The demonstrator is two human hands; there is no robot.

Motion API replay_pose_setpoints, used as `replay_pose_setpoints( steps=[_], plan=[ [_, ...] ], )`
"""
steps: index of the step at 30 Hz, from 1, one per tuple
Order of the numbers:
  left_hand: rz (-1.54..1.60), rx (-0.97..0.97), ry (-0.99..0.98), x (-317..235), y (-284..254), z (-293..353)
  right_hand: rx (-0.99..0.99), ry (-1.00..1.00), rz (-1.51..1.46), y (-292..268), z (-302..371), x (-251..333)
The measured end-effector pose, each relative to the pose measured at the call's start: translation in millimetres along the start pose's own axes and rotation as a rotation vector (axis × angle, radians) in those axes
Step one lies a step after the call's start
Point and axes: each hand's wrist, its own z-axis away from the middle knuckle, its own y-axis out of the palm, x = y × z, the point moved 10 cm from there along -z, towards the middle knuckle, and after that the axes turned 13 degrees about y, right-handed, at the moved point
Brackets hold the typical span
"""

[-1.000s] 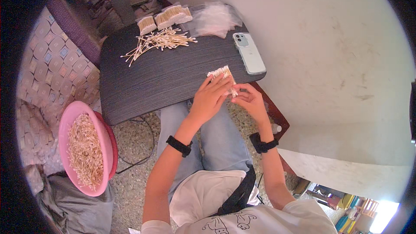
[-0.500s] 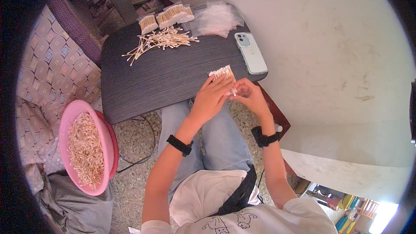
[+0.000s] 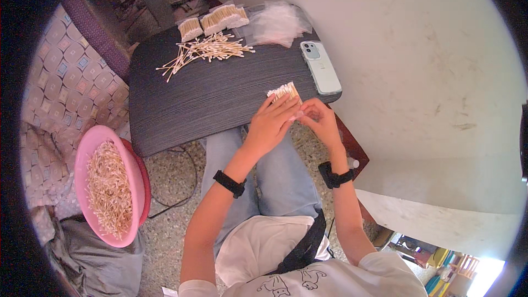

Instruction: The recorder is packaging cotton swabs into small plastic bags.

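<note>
A small pack of cotton swabs [image 3: 285, 90] lies at the near right edge of the dark table, white tips up. My left hand [image 3: 270, 123] covers its near part, fingers laid across it and holding it. Beside it my right hand [image 3: 320, 123] is closed in a pinch at the near end of the pack, where a bit of clear plastic bag [image 3: 297, 115] shows between the hands. My fingers hide most of that end. Further off, loose cotton swabs [image 3: 212, 49] lie in a heap, with filled swab packs [image 3: 220, 19] behind them.
Flat clear bags [image 3: 280, 22] lie at the table's [image 3: 192, 110] far right, near a pale phone [image 3: 322, 69]. A pink basin [image 3: 82, 187] full of swabs stands at the left. A wall [image 3: 429, 77] rises on the right. A cable [image 3: 187, 198] trails on the floor.
My right fingers have drawn in slightly at the pack's near end, and the white bit seen between the hands is now more covered. The left hand stays over the pack.
</note>
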Motion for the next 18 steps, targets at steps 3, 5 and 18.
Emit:
replay_pose_setpoints(
  steps=[3,5,18],
  plan=[
    [0.028,0.008,-0.030,5,-1,4,-0.088,-0.095,0.068,-3,8,21],
    [0.032,0.019,-0.025,5,0,2,-0.090,-0.045,0.226,-9,5,24],
    [0.019,-0.084,-0.076,5,-4,-2,-0.151,-0.166,0.313,-6,12,27]
  ],
)
